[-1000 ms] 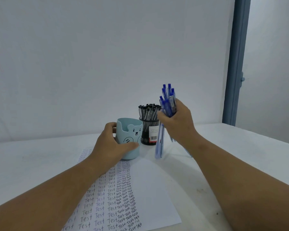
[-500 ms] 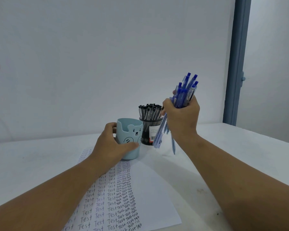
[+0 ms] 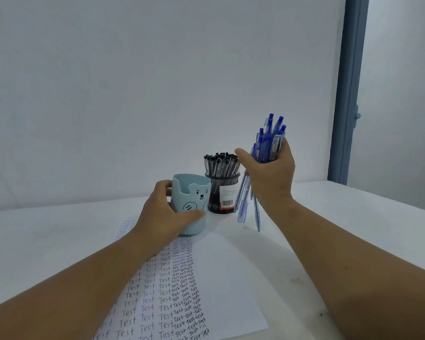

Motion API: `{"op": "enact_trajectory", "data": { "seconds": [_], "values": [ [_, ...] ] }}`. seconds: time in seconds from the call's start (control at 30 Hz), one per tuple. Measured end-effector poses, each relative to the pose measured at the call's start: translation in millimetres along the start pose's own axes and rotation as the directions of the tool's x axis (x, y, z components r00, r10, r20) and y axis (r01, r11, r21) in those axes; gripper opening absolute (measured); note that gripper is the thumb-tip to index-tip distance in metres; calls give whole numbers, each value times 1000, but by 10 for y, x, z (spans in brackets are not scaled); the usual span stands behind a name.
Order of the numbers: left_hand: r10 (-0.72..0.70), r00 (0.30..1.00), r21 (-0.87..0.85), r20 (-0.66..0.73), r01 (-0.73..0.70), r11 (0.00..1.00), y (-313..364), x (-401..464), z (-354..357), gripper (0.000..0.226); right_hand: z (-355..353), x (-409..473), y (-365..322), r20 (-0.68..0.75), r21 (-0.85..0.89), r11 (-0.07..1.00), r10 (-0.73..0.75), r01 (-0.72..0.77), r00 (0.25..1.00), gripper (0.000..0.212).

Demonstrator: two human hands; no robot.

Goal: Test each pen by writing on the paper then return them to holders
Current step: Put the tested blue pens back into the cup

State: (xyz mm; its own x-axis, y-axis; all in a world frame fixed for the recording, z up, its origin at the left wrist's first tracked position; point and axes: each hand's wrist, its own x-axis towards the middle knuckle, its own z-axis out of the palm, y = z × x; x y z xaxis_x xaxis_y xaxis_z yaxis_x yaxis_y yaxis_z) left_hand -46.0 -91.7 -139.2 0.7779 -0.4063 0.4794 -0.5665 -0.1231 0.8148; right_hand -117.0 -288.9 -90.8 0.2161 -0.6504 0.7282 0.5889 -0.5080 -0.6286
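Head view, my itemised reading.

Surface and room: white desk (image 3: 59, 241) against a plain white wall (image 3: 133, 82); a blue-grey door frame (image 3: 346, 94) stands at the right.

Paper (image 3: 221, 285): one white sheet flat on the desk before me, its left part filled with columns of the handwritten word "Test". My left forearm covers its left edge.

Containers: a pale blue bear-face holder (image 3: 194, 192) stands at the paper's far edge; I cannot see inside it. Just beside it on the right, a black mesh holder (image 3: 222, 195) with a barcode label, packed with black-capped pens (image 3: 221, 163).

Hands: left hand (image 3: 165, 217), fingers and thumb wrapped round the bear-face holder. Right hand (image 3: 270, 173) raised above the desk to the right of the mesh holder, fingers closed on a bundle of blue pens (image 3: 268, 143), clicker ends up, tips hanging clear of the desk.

Hard to make out: the pen count in the bundle.
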Motion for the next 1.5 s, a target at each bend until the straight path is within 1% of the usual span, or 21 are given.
{"op": "enact_trajectory", "data": {
  "seconds": [0.07,0.2,0.27,0.37,0.47,0.57,0.63,0.7,0.77,0.83,0.9,1.0,1.13,1.2,1.23,1.3,1.33,1.37,1.4,1.47,1.5],
  "values": [
    [-1,1000,-3,-1,1,1000,-2,1,-1,74,-28,22,20,29,-14,1000,-7,7,1000,42],
    [-1,1000,0,-8,1,1000,-6,10,7,76,-48,-16,85,229,-91,994,-38,61,973,41],
    [-1,1000,1,-12,1,1000,-11,11,7,76,-19,-58,135,284,-133,990,0,39,959,34],
    [1,1000,6,-11,-1,1000,-13,4,6,75,-11,-101,252,329,-226,974,108,-32,938,20],
    [-2,1000,5,-15,2,1000,-9,5,5,76,-51,-109,337,343,-257,960,195,-108,919,15],
    [-3,1000,3,-12,3,1000,-6,13,6,76,-62,-97,301,336,-230,961,228,-156,914,18],
    [-3,1000,-2,-10,3,1000,-7,13,7,76,-37,-88,240,326,-146,975,209,-170,922,21],
    [-1,1000,-2,-8,1,1000,-3,9,4,76,-1,-81,188,283,-46,981,192,-186,940,24],
    [4,1000,3,-2,-4,1000,-3,8,4,76,6,-96,169,253,-6,977,207,-213,945,25],
    [2,1000,1,-4,-2,1000,-5,7,3,76,-20,-141,210,290,-95,966,259,-241,921,22],
    [-1,1000,0,-7,1,1000,4,1,8,75,-60,-198,272,358,-193,940,333,-280,873,24],
    [0,1000,-3,-11,0,1000,10,-3,8,75,-71,-222,316,411,-255,918,387,-304,825,21],
    [2,1000,-1,-9,-2,1000,1,5,6,75,-51,-244,306,457,-248,909,415,-335,786,21],
    [3,1000,-4,-7,-3,1000,-8,7,5,75,-22,-241,267,465,-232,920,391,-316,794,21],
    [4,1000,-5,-4,-4,1000,-6,7,6,75,-3,-233,239,458,-206,926,376,-316,805,21],
    [9,1000,-7,0,-9,1000,-4,7,7,74,24,-206,193,436,-100,926,370,-364,820,19],
    [9,1000,-9,-1,-9,1000,-6,6,6,74,25,-202,186,431,-74,919,380,-388,818,18],
    [10,1000,-12,-2,-10,1000,-7,6,6,73,12,-211,193,432,-94,912,399,-400,809,17],
    [11,1000,-11,-2,-11,1000,-6,6,6,73,-10,-230,212,439,-153,902,429,-404,789,16],
    [14,1000,-6,-1,-14,1000,-2,6,10,73,-59,-270,261,461,-258,868,496,-424,736,18],
    [15,1000,-5,0,-15,1000,-5,3,10,73,-71,-280,288,471,-273,857,515,-437,716,20]
  ]
}}
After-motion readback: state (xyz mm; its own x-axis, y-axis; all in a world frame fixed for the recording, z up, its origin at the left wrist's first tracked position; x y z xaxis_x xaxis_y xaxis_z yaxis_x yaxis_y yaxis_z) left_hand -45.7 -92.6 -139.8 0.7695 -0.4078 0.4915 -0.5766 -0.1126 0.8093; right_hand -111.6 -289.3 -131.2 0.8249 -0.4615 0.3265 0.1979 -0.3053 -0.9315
